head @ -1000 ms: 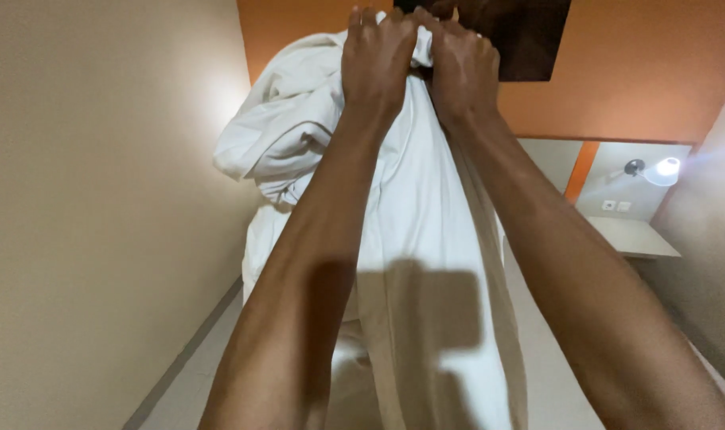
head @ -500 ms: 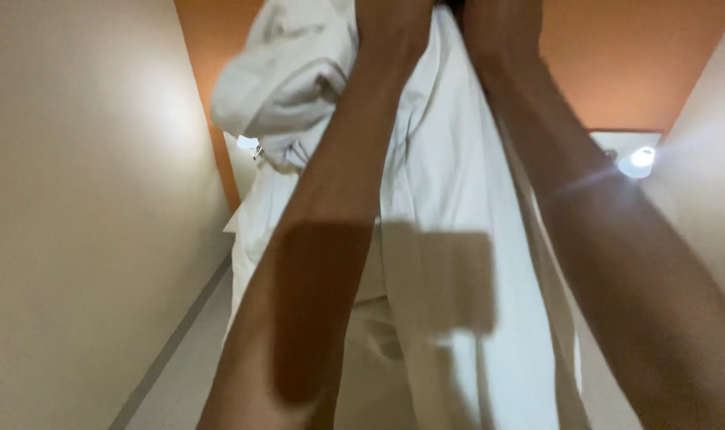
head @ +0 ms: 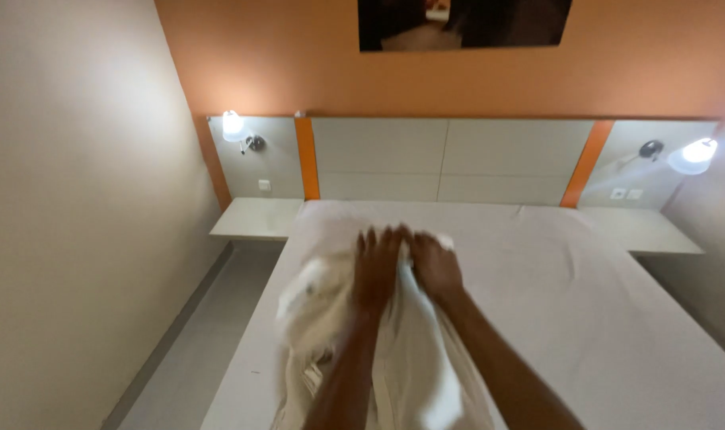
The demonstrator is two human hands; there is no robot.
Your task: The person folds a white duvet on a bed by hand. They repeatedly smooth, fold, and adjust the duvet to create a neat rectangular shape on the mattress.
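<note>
No packages, labels, signs or screens are visible in this room.
</note>
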